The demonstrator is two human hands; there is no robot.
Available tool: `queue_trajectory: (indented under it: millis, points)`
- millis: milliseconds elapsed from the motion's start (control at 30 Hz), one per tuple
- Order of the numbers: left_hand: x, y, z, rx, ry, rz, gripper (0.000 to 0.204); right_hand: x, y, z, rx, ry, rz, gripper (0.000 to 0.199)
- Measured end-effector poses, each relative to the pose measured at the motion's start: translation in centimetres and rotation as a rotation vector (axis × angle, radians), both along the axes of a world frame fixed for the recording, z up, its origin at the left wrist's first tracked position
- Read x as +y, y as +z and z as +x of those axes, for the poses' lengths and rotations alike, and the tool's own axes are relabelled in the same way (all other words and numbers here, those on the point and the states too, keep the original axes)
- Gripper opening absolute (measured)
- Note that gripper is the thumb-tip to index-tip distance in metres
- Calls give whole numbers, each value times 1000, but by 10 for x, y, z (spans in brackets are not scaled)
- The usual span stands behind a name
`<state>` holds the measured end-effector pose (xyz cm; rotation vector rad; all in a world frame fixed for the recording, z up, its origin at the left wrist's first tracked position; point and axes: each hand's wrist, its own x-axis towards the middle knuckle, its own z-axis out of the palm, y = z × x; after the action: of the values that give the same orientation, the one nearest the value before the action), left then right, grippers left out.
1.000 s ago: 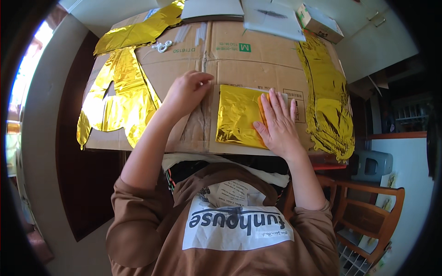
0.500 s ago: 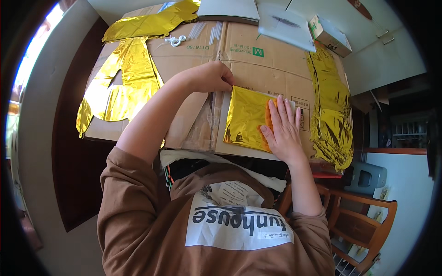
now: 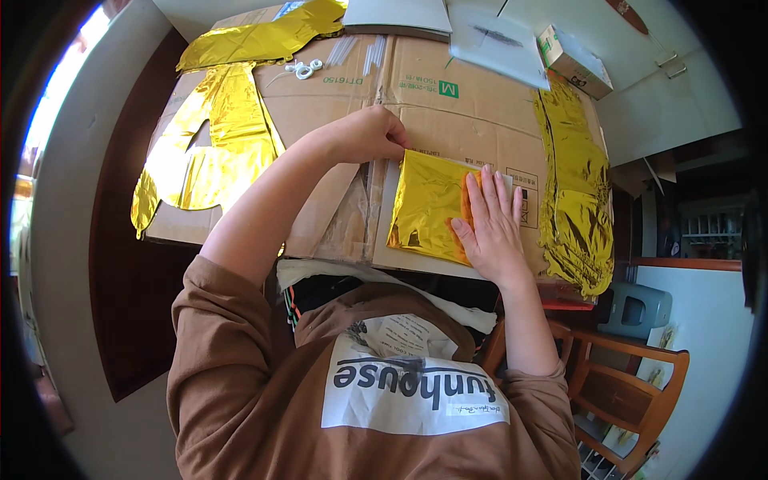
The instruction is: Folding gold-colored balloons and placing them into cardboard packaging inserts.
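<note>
A gold foil balloon [image 3: 432, 204], folded into a flat rectangle, lies on a pale card [image 3: 398, 186] near the table's front edge. My right hand [image 3: 494, 224] presses flat on its right side, fingers stretched out. At the far left corner of the foil, my left hand [image 3: 374, 134] is closed in a pinch, its fingertips touching that corner. Flat to the left rests another gold foil balloon [image 3: 228, 132], shaped like a letter A. Along the right edge is a long, crumpled gold foil balloon [image 3: 578, 176].
Cardboard [image 3: 328, 104] covers the table. At the far side are more gold foil [image 3: 260, 40], small white ribbon rolls [image 3: 304, 70], clear straws [image 3: 374, 54], a white box [image 3: 398, 18], a clear plastic bag [image 3: 496, 50] and a small carton [image 3: 574, 62]. A wooden chair [image 3: 628, 392] stands at the right.
</note>
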<state>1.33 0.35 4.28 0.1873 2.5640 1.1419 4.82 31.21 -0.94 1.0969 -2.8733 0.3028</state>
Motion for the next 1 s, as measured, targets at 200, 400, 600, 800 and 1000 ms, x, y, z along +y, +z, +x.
queue_trajectory:
  millis: [200, 400, 600, 800, 1000]
  points:
    - [0, -7, 2, 52, 32, -59, 27, 0, -1, -1, -8, -5, -7, 77]
    - [9, -27, 11, 345, 46, -213, 22, 1, -3, -1, 6, -7, 1, 77]
    - [10, -42, 19, 546, 64, -199, 14, -1, 0, 0, 7, 3, 12, 77]
    - [19, -41, 22, 564, 146, -232, 11, -1, -2, 1, 17, -9, 30, 77]
    - [29, -24, 30, 700, 192, -341, 7, -3, 1, 1, 23, -20, 64, 75]
